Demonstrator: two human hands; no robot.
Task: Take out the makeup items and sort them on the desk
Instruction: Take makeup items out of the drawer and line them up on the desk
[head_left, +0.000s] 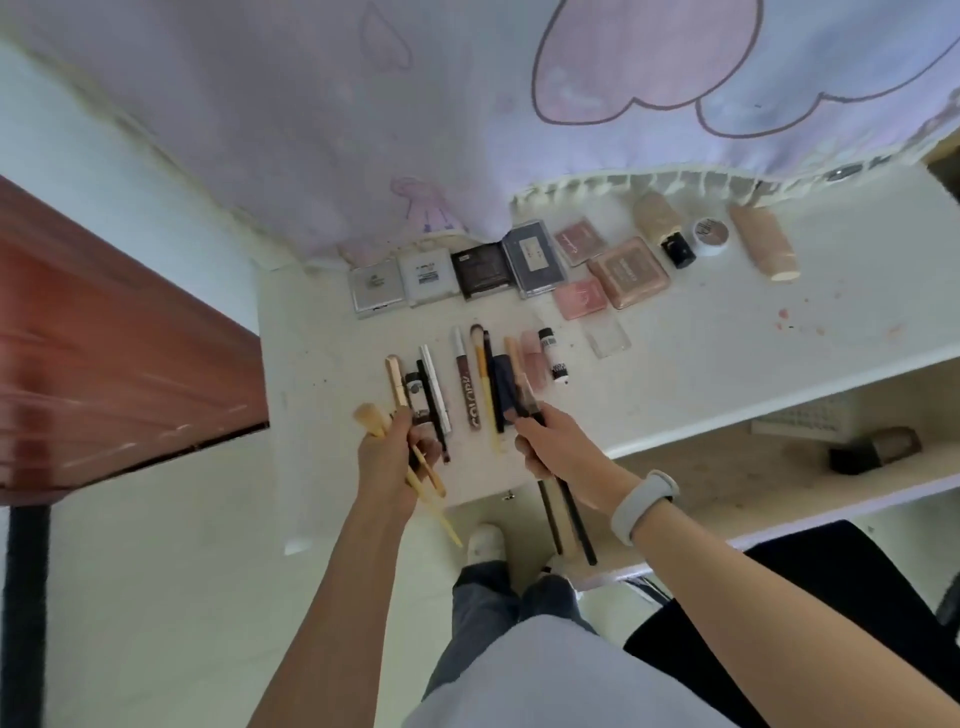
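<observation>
My left hand (387, 457) is shut on wooden-handled makeup brushes (370, 420) at the white desk's (727, 332) front left edge. My right hand (550, 441) grips dark-handled brushes (569, 514) whose handles hang past the desk edge. Between and beyond the hands lies a row of slim items: a gold tube (397, 384), a silver pen (435, 387), a lip gloss (465, 387), a yellow-handled brush (483, 374) and a small white tube (553, 356). Behind them sit flat palettes (532, 260) and pink compacts (626, 273). Foundation bottles (766, 241) lie at the far right.
A lilac curtain (415, 104) hangs over the desk's back. A reddish-brown wooden table (104, 332) stands at the left. An open shelf (779, 441) lies under the desk at the right, and a black chair (810, 597) is close by my right arm. My feet (485, 540) are below.
</observation>
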